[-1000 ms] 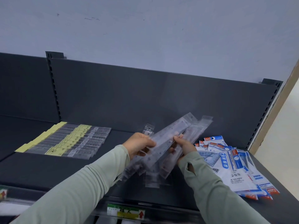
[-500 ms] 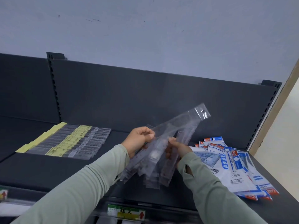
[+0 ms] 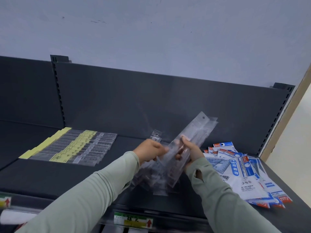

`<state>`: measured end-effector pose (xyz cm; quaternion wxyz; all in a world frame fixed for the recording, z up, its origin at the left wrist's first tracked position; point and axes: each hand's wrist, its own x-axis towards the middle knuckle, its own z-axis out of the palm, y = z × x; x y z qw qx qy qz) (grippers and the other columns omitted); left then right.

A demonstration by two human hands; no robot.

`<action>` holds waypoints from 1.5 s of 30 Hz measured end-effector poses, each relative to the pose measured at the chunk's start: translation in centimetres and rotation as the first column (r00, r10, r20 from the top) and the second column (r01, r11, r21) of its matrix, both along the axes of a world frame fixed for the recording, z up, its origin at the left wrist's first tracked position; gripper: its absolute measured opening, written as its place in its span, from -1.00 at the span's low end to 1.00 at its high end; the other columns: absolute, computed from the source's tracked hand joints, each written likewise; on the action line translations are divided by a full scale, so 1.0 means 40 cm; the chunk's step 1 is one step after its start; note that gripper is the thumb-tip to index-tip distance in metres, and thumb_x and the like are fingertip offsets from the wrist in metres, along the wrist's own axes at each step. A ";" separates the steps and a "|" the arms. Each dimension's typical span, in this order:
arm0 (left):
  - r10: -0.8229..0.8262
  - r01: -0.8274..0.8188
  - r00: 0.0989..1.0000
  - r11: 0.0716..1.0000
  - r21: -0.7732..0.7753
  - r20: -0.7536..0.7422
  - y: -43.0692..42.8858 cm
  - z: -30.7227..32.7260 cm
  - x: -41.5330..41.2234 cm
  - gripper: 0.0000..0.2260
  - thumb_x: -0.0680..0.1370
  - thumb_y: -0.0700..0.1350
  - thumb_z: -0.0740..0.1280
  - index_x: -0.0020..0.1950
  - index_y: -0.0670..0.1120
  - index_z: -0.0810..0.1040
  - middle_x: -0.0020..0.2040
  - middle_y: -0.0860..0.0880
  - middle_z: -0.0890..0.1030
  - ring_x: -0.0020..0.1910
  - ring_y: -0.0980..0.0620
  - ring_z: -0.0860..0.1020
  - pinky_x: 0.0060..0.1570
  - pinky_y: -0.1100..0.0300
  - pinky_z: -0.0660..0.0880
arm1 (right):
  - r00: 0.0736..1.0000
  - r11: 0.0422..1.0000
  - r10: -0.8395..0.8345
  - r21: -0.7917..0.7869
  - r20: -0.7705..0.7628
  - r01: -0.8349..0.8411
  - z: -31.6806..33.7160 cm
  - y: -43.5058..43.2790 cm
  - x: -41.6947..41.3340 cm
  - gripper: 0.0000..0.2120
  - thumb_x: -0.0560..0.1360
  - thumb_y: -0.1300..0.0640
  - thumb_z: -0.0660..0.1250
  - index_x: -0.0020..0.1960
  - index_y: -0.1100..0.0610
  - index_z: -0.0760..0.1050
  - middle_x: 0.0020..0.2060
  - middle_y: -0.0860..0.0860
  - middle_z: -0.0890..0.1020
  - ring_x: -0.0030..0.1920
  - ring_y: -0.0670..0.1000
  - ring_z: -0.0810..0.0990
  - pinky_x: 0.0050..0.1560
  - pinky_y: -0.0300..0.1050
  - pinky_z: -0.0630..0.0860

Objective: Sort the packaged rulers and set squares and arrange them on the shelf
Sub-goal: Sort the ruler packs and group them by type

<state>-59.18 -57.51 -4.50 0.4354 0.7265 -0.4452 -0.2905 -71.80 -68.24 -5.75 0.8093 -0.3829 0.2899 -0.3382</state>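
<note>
Looking down from the head camera, both arms reach over a dark shelf (image 3: 50, 174) in pale green sleeves (image 3: 84, 199).

The left grip (image 3: 149, 153) is curled round a bunch of clear ruler packs (image 3: 159, 180). These fan out below the hand and hang down toward the shelf's front edge, held above the shelf. One short clear pack end (image 3: 156, 134) sticks up just behind the knuckles.

The right grip (image 3: 191, 152) holds one long clear pack (image 3: 198, 130), with the thumb on its near face and the fingers showing dimly through the plastic behind it. This pack slants up and to the right, its hang-hole end highest, and its lower end crosses in front of the bunch. The two hands are close together, with the packs between them. Whether the long pack touches the bunch cannot be told through the glare.

On the left part of the shelf lies a row of rulers (image 3: 75, 147) in clear sleeves. They are laid flat, side by side and overlapping, and many carry yellow labels.

On the right part, just beside the right wrist, lies a loose heap of set squares (image 3: 235, 170) in white, blue and red packets. They overlap at mixed angles and reach the shelf's front right corner.

Behind the shelf stands a dark back panel (image 3: 151, 101) with slotted uprights, and above it a pale wall (image 3: 151, 31).

A green and yellow price tag (image 3: 133, 221) with a red arrow sits on the front rail below the hands.
</note>
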 end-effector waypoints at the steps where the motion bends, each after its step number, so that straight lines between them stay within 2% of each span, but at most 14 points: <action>1: 0.047 -0.047 0.997 0.999 -0.010 0.056 -0.002 -0.002 0.002 -0.68 0.56 -0.02 0.34 -0.39 -0.04 0.49 -0.31 0.02 0.58 -0.37 0.08 0.45 -0.30 0.24 0.38 | 0.999 0.999 -0.045 0.008 -0.006 0.045 -0.006 -0.008 0.000 -0.80 0.52 0.09 0.31 -0.24 0.15 0.53 -0.43 0.06 0.60 -0.49 0.00 0.55 -0.49 -0.21 0.49; 4: 0.036 -0.097 0.915 0.987 0.131 0.401 -0.004 -0.015 0.010 -0.76 0.55 0.04 0.31 -0.25 -0.06 0.49 -0.13 -0.08 0.57 -0.12 -0.06 0.50 -0.10 0.17 0.43 | 0.993 0.992 -0.117 0.041 -0.023 0.118 -0.031 -0.028 -0.007 -0.81 0.54 0.11 0.29 -0.19 0.16 0.56 -0.34 0.10 0.66 -0.24 0.08 0.62 0.05 0.05 0.56; 6: -0.102 -0.089 0.829 0.947 0.309 0.550 -0.003 -0.027 0.004 -0.73 0.44 0.11 0.40 -0.10 -0.09 0.53 -0.06 -0.06 0.56 -0.04 -0.07 0.54 -0.06 0.14 0.47 | 0.991 0.988 -0.126 0.085 -0.054 0.130 -0.043 -0.036 -0.011 -0.80 0.55 0.10 0.28 -0.13 0.22 0.56 -0.36 0.13 0.67 -0.18 0.11 0.63 0.20 0.11 0.49; 12: -0.009 -0.144 0.891 0.943 0.301 0.455 -0.019 -0.037 0.019 -0.89 0.47 -0.17 0.33 -0.10 -0.17 0.62 -0.03 -0.11 0.64 0.04 -0.11 0.60 -0.02 0.15 0.51 | 0.997 0.994 -0.014 0.103 -0.074 0.022 -0.035 -0.024 -0.023 -0.58 0.63 0.10 0.08 0.34 0.37 0.37 0.22 0.24 0.54 0.13 0.16 0.56 -0.12 0.01 0.51; 17: 0.120 -0.233 0.873 0.954 0.188 0.472 -0.021 -0.006 0.039 -0.75 0.50 -0.22 0.18 -0.01 -0.02 0.63 0.05 0.06 0.60 0.14 -0.05 0.51 0.31 -0.01 0.28 | 1.000 0.997 0.015 0.082 0.010 -0.015 -0.034 -0.029 -0.033 -0.65 0.61 0.19 0.09 0.32 0.36 0.33 -0.02 0.21 0.66 -0.19 0.09 0.69 -0.22 -0.02 0.55; 20: 0.204 -0.291 0.790 0.955 0.062 0.578 -0.013 0.014 0.050 -0.74 0.47 -0.27 0.16 -0.07 0.04 0.56 -0.03 0.12 0.58 0.11 0.01 0.50 0.15 0.00 0.15 | 1.000 0.999 -0.002 0.046 0.012 0.001 -0.035 -0.030 -0.031 -0.82 0.58 0.27 0.12 0.13 0.28 0.42 -0.30 0.11 0.70 -0.27 0.06 0.69 -0.30 -0.07 0.57; 23: 0.273 -0.339 0.701 0.940 -0.030 0.659 0.005 0.030 0.068 -0.72 0.46 -0.29 0.16 -0.08 0.06 0.53 -0.11 0.13 0.56 0.12 0.00 0.46 0.31 -0.07 0.07 | 1.000 0.998 -0.004 0.070 0.025 0.003 -0.035 -0.034 -0.026 -0.93 0.49 0.30 0.24 -0.07 0.23 0.49 -0.42 0.08 0.63 -0.32 0.07 0.64 -0.35 -0.11 0.57; 26: 0.345 -0.358 0.649 0.925 -0.128 0.678 0.016 0.050 0.089 -0.76 0.43 -0.27 0.19 -0.15 0.06 0.53 -0.17 0.16 0.54 0.13 0.01 0.42 0.39 -0.12 -0.04 | 0.999 0.998 -0.035 0.060 0.019 0.034 -0.040 -0.046 -0.030 -0.79 0.52 0.29 0.24 0.14 0.28 0.47 -0.29 0.15 0.67 -0.25 0.14 0.66 -0.18 0.02 0.59; 29: 0.449 -0.330 0.589 0.893 -0.307 0.672 0.023 0.070 0.105 -0.76 0.39 -0.30 0.21 -0.30 0.04 0.50 -0.28 0.16 0.51 0.08 0.04 0.42 0.37 -0.04 -0.04 | 0.996 1.000 -0.006 0.007 -0.089 0.006 -0.043 -0.058 -0.032 -0.64 0.57 0.26 0.18 0.33 0.35 0.33 0.06 0.31 0.62 -0.26 0.15 0.70 -0.40 -0.04 0.60; 31: 0.465 -0.279 0.576 0.885 -0.373 0.672 0.023 0.082 0.101 -0.75 0.38 -0.31 0.21 -0.34 0.04 0.47 -0.31 0.15 0.49 0.06 0.06 0.41 0.34 0.01 -0.05 | 0.984 0.999 -0.017 -0.047 -0.180 0.009 -0.040 -0.060 -0.027 -0.59 0.51 0.26 0.25 0.33 0.37 0.35 0.05 0.30 0.63 -0.21 0.16 0.70 -0.34 -0.05 0.61; 35: 0.247 -0.091 0.556 0.967 -0.238 0.793 -0.004 0.110 0.038 -0.80 0.40 -0.25 0.22 -0.28 0.02 0.56 -0.17 0.10 0.54 0.14 0.06 0.36 0.34 0.02 -0.14 | 0.948 0.988 -0.005 -0.148 -0.318 -0.044 -0.051 -0.050 0.000 -0.56 0.29 0.20 0.46 0.14 0.33 0.55 -0.07 0.20 0.69 -0.04 0.19 0.67 0.13 0.14 0.55; 38: 0.074 0.015 0.476 0.996 -0.092 0.876 -0.030 0.120 -0.011 -0.81 0.43 -0.20 0.20 -0.22 0.00 0.58 -0.09 0.10 0.51 0.18 0.05 0.32 0.40 -0.12 -0.18 | 0.935 0.984 0.057 -0.137 -0.350 -0.112 -0.046 -0.030 0.016 -0.25 0.03 -0.04 0.64 0.12 0.30 0.59 -0.07 0.18 0.69 -0.04 0.15 0.68 0.14 0.09 0.56; 42: -0.009 0.002 0.476 1.000 0.009 0.879 -0.050 0.120 -0.032 -0.85 0.46 -0.14 0.20 -0.17 0.09 0.51 -0.04 0.08 0.43 0.25 -0.01 0.28 0.42 -0.20 -0.22 | 0.939 0.946 0.310 -0.045 -0.152 -0.320 -0.001 0.023 0.008 -0.51 0.60 -0.15 0.03 0.15 0.21 0.51 -0.09 0.11 0.67 -0.12 0.02 0.67 -0.08 -0.11 0.61; 45: -0.028 -0.038 0.509 0.998 0.054 0.860 -0.064 0.099 -0.029 -0.72 0.46 -0.09 0.24 0.15 0.12 0.50 0.18 0.03 0.40 0.36 -0.02 0.21 0.42 -0.24 -0.24 | 0.943 0.937 0.330 -0.105 -0.040 -0.332 -0.008 0.025 -0.009 -0.57 0.57 -0.10 0.12 0.19 0.20 0.51 -0.02 0.11 0.67 -0.03 0.01 0.65 0.07 -0.10 0.54</action>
